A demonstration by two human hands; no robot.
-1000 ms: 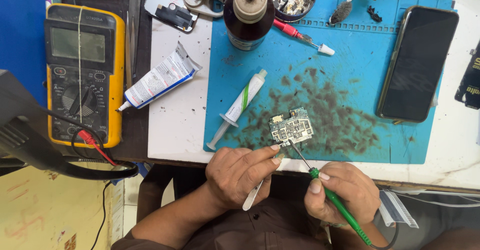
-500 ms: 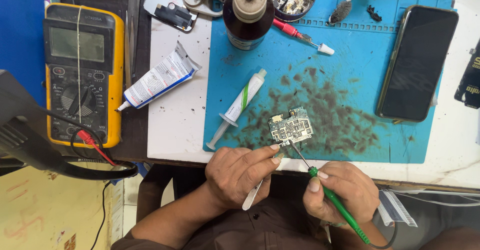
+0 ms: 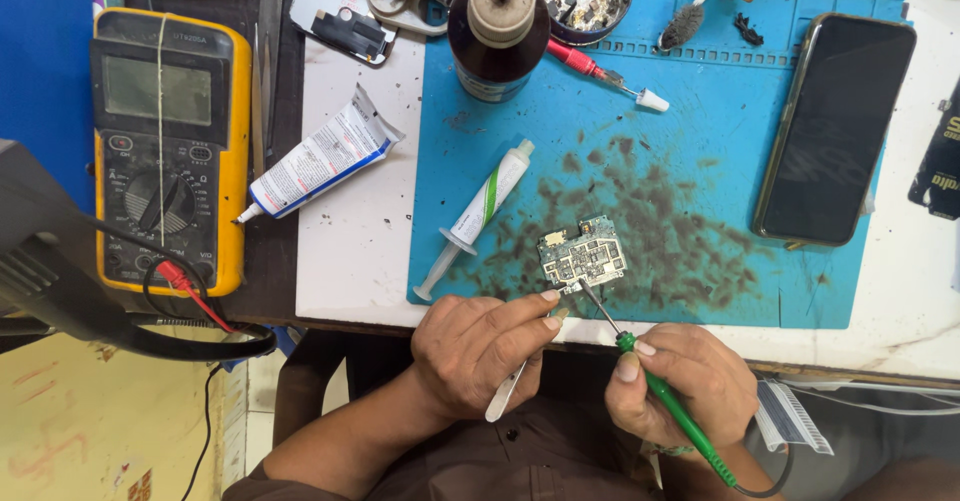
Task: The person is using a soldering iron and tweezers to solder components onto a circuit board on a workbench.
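Board [image 3: 582, 257] is laid on the blue mat [image 3: 700, 141], near its front edge. Tweezers [image 3: 520, 376] are pinched in the left hand [image 3: 480, 351], tips at the board. A green-handled iron [image 3: 660, 401] is gripped by the right hand [image 3: 680, 381], tip touching the board.

On the stained blue mat [image 3: 720, 151], the left hand [image 3: 480, 351] pins a small circuit board [image 3: 582, 255] with tweezers [image 3: 515, 381] while the right hand [image 3: 685, 381] touches a green-handled soldering iron [image 3: 660, 396] to its near edge
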